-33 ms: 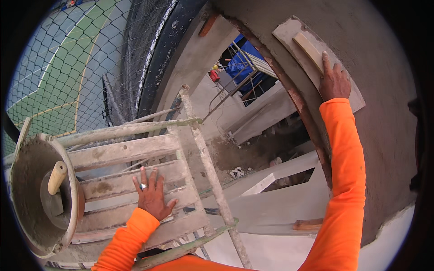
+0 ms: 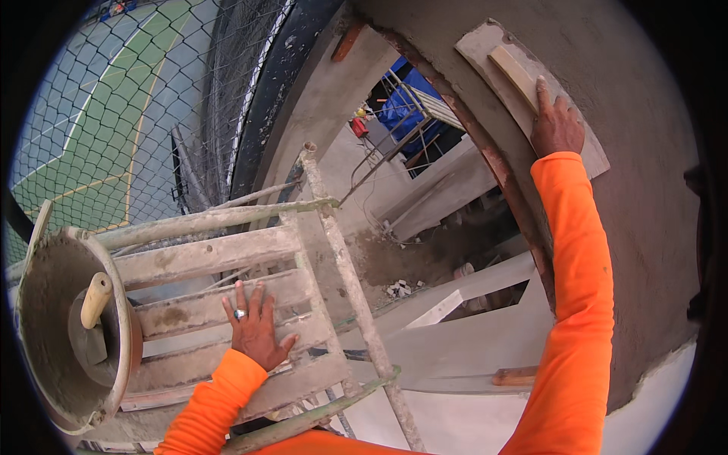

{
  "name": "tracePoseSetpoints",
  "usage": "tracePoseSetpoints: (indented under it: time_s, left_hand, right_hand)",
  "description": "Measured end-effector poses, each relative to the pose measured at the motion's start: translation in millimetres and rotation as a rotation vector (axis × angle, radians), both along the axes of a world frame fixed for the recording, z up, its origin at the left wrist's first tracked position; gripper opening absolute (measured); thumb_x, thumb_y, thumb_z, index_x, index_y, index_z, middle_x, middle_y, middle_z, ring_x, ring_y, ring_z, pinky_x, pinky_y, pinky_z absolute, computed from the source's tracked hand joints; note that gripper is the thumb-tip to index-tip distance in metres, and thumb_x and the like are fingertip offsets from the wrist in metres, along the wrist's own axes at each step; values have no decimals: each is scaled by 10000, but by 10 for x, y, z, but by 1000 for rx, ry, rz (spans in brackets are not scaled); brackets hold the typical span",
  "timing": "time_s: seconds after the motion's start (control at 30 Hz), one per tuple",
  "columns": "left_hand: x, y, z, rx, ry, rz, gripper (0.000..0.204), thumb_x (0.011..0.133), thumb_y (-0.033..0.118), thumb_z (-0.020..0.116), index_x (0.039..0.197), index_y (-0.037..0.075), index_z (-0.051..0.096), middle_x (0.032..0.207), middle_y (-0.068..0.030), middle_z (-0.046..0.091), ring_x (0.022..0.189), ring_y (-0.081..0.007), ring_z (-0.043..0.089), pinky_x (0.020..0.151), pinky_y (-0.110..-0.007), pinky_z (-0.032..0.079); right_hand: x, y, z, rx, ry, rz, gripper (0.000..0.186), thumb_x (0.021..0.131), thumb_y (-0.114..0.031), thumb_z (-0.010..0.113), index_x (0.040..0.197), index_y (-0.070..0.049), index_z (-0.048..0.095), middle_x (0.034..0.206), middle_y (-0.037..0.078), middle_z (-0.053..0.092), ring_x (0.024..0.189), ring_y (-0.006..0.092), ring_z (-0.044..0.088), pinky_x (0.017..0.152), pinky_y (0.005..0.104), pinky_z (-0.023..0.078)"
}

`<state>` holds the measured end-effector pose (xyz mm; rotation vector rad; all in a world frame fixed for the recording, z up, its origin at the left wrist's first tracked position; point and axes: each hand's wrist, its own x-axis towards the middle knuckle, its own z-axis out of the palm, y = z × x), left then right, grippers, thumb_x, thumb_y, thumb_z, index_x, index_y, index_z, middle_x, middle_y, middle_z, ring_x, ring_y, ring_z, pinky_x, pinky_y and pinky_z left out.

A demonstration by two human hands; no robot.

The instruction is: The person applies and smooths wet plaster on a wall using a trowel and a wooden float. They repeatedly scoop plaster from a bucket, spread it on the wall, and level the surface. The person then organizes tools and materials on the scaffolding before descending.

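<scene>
Upper left: chain-link fence [image 2: 221, 125] before a green, line-marked sports court [image 2: 92, 161]. Upper centre: blue tarpaulin [image 2: 399, 111]; below, rubble [image 2: 398, 289].

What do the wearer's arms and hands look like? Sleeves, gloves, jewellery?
Both arms wear bright orange long sleeves, the left sleeve and right sleeve each reaching the wrist. The left hand and right hand are gloveless. A silver-coloured ring is on the left; none shows on the right.
</scene>
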<state>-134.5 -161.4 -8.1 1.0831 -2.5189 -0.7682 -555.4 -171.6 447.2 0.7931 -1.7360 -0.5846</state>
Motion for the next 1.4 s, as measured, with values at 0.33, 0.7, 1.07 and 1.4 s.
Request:
tracePoseSetpoints:
  time_s: [0.33,0.7,1.07,1.4]
  left_hand:
    - [1,8,-65,-64,7,13,996,786,533,856,1532,-17,492,1685,-231,343,1628,-523,62,1262,-750,8]
    - [4,-9,-160,-109,17,23,982,808,574,819,1526,-15,498,1683,-232,350,1632,-512,72,1265,-733,19]
    - [436,33,-405,-225,251,70,744,860,295,832,1454,-42,538,1502,-348,523,1551,-566,272,1255,-633,245]
    - [273,1077,387,-309,473,-111,517,895,82,765,1371,-28,598,1269,-274,625,1203,-482,602,1067,-522,467]
  right_hand:
    - [-82,-511,-585,77,-60,13,932,863,-523,833,1646,-228,422,1292,162,638,1170,355,683,926,511,582]
    - [723,3125,-747,-25,-37,-86,823,888,-93,764,1644,-250,479,1151,110,667,978,291,687,809,431,587]
    - [1644,6322,-1554,-274,-21,-190,876,783,21,820,1581,-185,523,1207,149,668,1027,351,673,871,457,559]
    - [2281,5524,-2785,-599,-576,115,707,689,-75,827,1377,-104,664,1160,160,666,993,370,653,847,466,536]
